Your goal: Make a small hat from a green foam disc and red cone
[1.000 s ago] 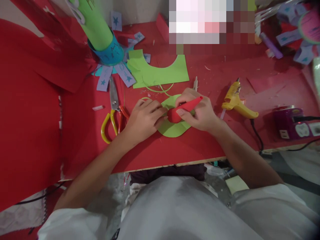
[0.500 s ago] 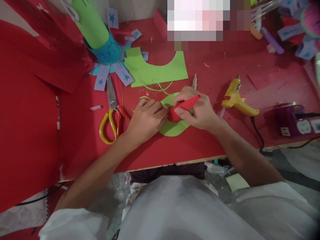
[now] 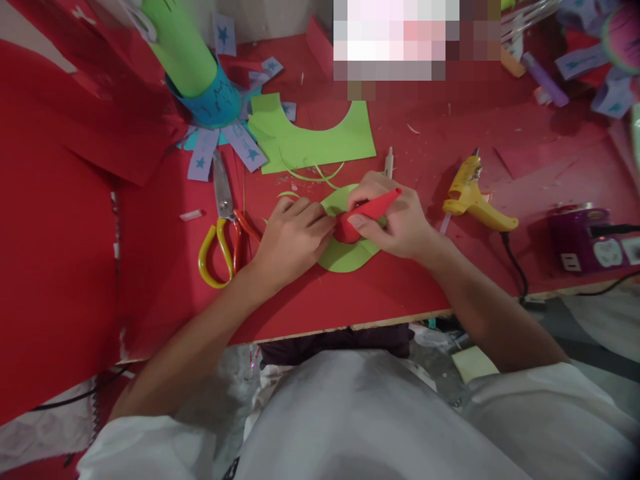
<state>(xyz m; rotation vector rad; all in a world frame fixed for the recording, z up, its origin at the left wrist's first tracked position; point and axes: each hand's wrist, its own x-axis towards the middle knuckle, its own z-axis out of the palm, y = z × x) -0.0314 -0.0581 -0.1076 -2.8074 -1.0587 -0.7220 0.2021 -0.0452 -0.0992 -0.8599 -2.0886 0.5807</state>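
Note:
A red cone (image 3: 373, 210) lies tilted over a round green piece (image 3: 347, 259), its narrow tip pointing to the upper right. My right hand (image 3: 393, 217) is wrapped round the cone, with the thumb on its near side. Closed fingers of my left hand (image 3: 297, 233) meet the wide end of the cone at the left edge of the green piece; what they pinch, if anything, is hidden. Behind the hands lies a green sheet (image 3: 320, 147) with a curved cut-out, and thin green strips (image 3: 307, 179) rest in front of it.
Scissors (image 3: 225, 207) lie left of my left hand. A yellow glue gun (image 3: 475, 197) and a purple power box (image 3: 583, 240) are at the right of the red table (image 3: 320, 310). A green tube in a blue base (image 3: 213, 97) stands at the back left.

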